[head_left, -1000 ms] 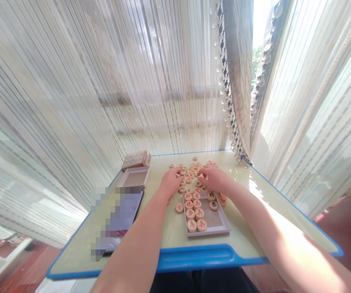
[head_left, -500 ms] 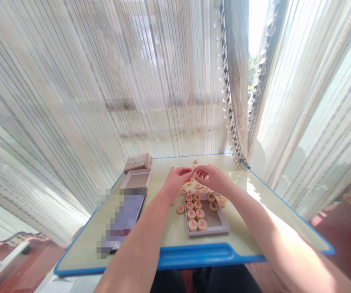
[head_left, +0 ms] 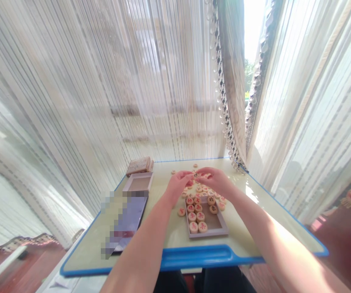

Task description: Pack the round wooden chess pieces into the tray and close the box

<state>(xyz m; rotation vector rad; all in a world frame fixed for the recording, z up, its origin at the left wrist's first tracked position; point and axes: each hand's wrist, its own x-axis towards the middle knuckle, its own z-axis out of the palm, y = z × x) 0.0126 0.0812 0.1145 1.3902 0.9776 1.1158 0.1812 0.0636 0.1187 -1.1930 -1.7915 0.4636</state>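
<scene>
Round wooden chess pieces (head_left: 204,189) with red and black characters lie scattered on the pale table (head_left: 169,228). A shallow grey box tray (head_left: 216,228) in front of them holds several pieces in rows. My left hand (head_left: 177,185) and my right hand (head_left: 214,180) are raised just above the scattered pile, fingertips meeting. Both hands pinch together on a few pieces (head_left: 197,176) held between them.
An empty grey box lid (head_left: 138,183) and a folded wooden board (head_left: 139,165) lie at the far left. A dark tablet (head_left: 129,217), partly blurred, rests at near left. The table has a blue rim (head_left: 193,256). Sheer curtains hang close behind and to the right.
Both hands have lifted off the scattered pile and come together, now holding a few pieces above it. The view has tilted slightly.
</scene>
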